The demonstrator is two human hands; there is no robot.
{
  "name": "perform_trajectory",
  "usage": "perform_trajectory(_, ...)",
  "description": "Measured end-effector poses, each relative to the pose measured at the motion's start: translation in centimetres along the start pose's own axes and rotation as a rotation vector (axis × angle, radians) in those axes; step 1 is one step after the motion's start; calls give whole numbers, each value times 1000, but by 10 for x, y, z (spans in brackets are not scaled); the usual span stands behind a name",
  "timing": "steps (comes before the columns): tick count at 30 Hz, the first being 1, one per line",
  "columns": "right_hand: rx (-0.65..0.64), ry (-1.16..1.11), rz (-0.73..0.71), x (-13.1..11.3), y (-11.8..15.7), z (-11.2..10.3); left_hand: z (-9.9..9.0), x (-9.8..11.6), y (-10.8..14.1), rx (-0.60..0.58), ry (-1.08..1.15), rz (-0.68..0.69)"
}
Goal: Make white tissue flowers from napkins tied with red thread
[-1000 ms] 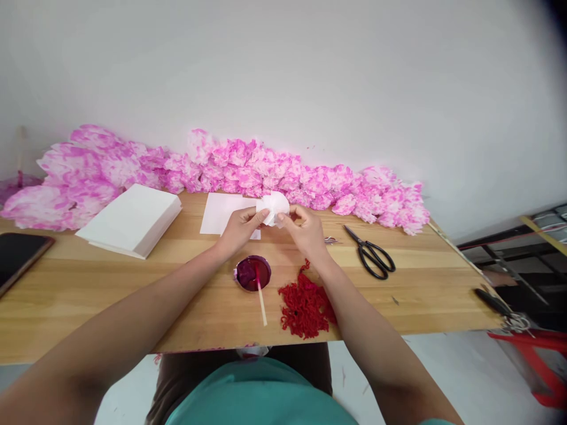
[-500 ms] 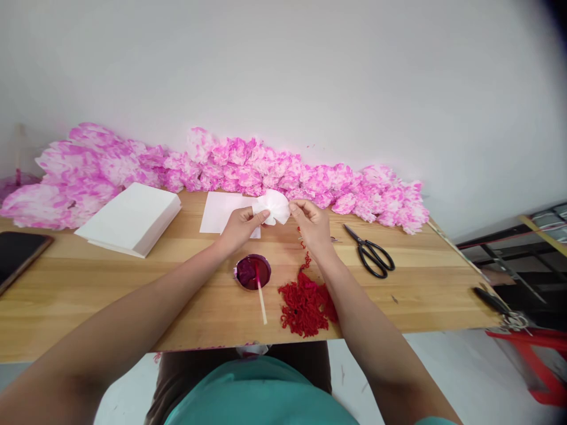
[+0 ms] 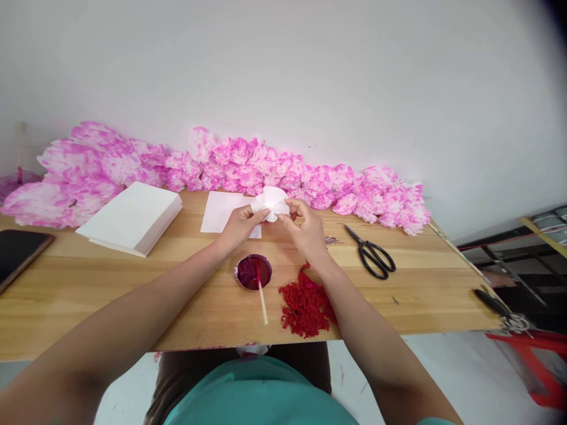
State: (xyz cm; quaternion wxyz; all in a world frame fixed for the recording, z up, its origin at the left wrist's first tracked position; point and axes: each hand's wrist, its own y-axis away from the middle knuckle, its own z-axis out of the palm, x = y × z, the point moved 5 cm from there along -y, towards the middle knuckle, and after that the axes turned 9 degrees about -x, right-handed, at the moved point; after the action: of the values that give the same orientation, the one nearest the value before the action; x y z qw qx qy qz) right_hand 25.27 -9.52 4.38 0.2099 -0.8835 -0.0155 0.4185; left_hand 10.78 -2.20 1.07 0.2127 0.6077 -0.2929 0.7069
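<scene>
A white paper flower point(image 3: 271, 200) with spread, ruffled petals is held up between both hands above the far half of the table. My left hand point(image 3: 241, 225) pinches it at the lower left, thumb in front. From the right, my right hand point(image 3: 306, 227) grips the flower's edge between thumb and fingers. Behind the left hand lie flat white paper sheets point(image 3: 218, 211). Nearer to me stands a small bowl of dark magenta dye point(image 3: 247, 273) with a pale stick point(image 3: 263, 306) leaning in it. Beside my right forearm sits a heap of curly red yarn point(image 3: 305, 307).
Pink-and-white paper flowers point(image 3: 248, 171) line the wall. A thick white paper stack point(image 3: 128, 218) and a phone point(image 3: 20, 254) lie left. Black-handled scissors point(image 3: 374, 257) lie right, and a black-handled tool point(image 3: 491, 301) rests at the right edge. A red stool point(image 3: 540, 366) stands below.
My right hand has shifted slightly left and closer to my left hand, its thumb now at the flower's lower part. The flower's right side has drawn in a little.
</scene>
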Motion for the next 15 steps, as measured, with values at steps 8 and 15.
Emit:
perform_trajectory(8, 213, -55, 37, 5, -2, -23, -1, -2, -2, -24, 16, 37)
perform_trajectory(15, 175, -101, 11, 5, -3, -22, 0, 5, 0, -69, -98, 73)
